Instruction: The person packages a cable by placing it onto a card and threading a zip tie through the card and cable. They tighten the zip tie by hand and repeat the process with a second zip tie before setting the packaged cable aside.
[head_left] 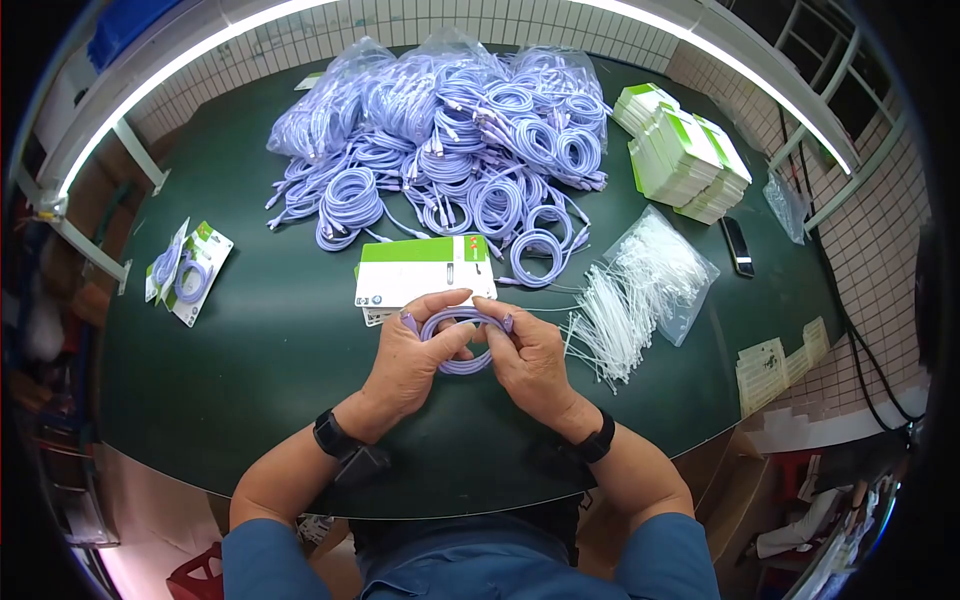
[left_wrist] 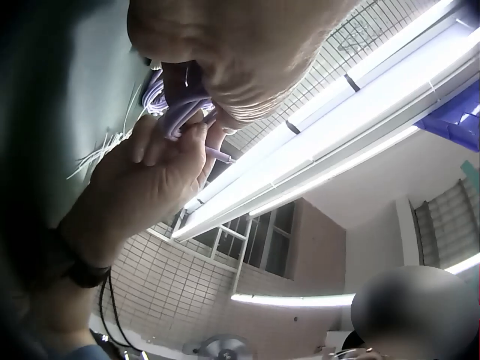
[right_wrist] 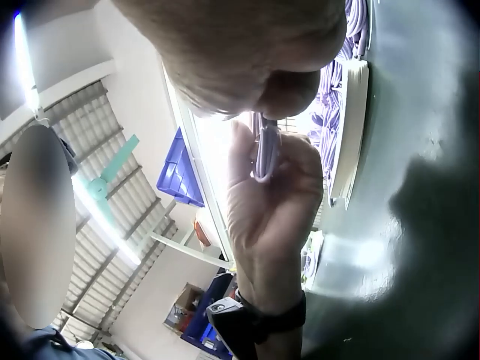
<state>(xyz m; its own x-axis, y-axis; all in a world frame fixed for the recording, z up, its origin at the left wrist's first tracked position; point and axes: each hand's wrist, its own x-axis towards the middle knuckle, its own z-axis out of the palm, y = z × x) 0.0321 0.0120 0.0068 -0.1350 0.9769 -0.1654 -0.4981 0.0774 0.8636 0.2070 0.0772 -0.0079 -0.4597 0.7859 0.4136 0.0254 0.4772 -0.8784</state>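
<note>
Both hands hold a coiled lilac cable [head_left: 462, 367] over the near middle of the table. At its left side, the left hand [head_left: 400, 365] grips the coil between thumb and fingers. My right hand [head_left: 535, 368] pinches the opposite side, the two index fingertips almost meeting at the top. A cable plug [left_wrist: 219, 155] sticks out beside the right hand in the left wrist view. From near the right fingertips a thin white strand runs toward the pile of white cable ties [head_left: 612, 325]. Just beyond the hands lie green-and-white packaging cards [head_left: 420, 272].
A large heap of coiled lilac cables [head_left: 440, 130], partly in clear bags, covers the back. Stacked cards [head_left: 685, 160] stand at back right, near a phone [head_left: 738, 247]. Packaged cables [head_left: 195, 275] lie at left. A clear bag [head_left: 675, 260] holds more ties.
</note>
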